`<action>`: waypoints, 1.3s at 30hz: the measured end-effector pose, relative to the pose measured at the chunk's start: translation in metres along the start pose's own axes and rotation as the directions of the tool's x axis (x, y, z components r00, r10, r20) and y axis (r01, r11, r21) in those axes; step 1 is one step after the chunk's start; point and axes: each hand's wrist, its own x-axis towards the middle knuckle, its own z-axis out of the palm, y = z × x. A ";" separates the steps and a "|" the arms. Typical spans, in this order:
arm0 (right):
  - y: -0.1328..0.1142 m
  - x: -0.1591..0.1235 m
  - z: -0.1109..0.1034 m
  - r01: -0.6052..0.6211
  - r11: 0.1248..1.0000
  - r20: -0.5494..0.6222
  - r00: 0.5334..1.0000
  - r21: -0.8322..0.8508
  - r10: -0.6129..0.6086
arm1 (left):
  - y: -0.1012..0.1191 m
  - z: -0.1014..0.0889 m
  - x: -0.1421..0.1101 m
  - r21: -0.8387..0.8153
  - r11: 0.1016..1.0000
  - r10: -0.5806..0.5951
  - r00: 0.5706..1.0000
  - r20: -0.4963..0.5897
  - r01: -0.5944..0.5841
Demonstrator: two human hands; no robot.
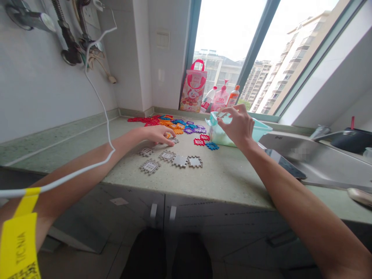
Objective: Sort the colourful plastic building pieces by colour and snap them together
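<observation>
My left hand (159,135) is low over the counter, its fingertips closed on the edge of a grey interlocking tile (174,140). Raised above the teal plastic basket (261,130), my right hand (238,123) pinches a small grey interlocking tile (222,114), partly hidden by the fingers. Nearer me lie several grey tiles with toothed edges: a window-patterned tile (150,166), a solid tile (179,161) and a frame-like tile (195,161). Red tiles (199,142) and a blue tile (212,146) rest beside the basket.
Behind my left hand spreads a pile of red tiles (145,120), orange tiles (177,130) and purple tiles (200,129). A pink bag (194,91) and bottles (220,99) stand by the window. A dark flat device (285,163) lies at the sink (316,159). A white cable (100,99) hangs at left.
</observation>
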 end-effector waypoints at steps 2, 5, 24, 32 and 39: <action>0.002 0.001 -0.001 -0.027 1.000 -0.002 1.000 -0.007 0.027 | 0.000 0.000 0.000 0.025 1.000 0.007 1.000 -0.006 -0.007; 0.004 0.001 0.001 -0.048 0.999 0.018 0.999 0.002 0.048 | 0.000 0.000 0.000 0.031 0.999 0.006 1.000 -0.005 -0.006; 0.001 -0.003 0.009 -0.051 0.992 0.113 0.993 0.116 0.038 | -0.007 0.002 0.006 0.093 0.995 0.029 0.999 -0.039 -0.026; -0.003 -0.002 0.004 -0.079 0.991 0.171 0.983 0.108 0.060 | -0.009 0.002 0.006 0.075 0.996 0.046 0.998 -0.037 -0.043; -0.002 -0.001 0.004 -0.078 0.991 0.194 0.979 0.107 0.056 | -0.004 0.000 0.003 0.041 0.999 0.023 1.000 -0.008 -0.022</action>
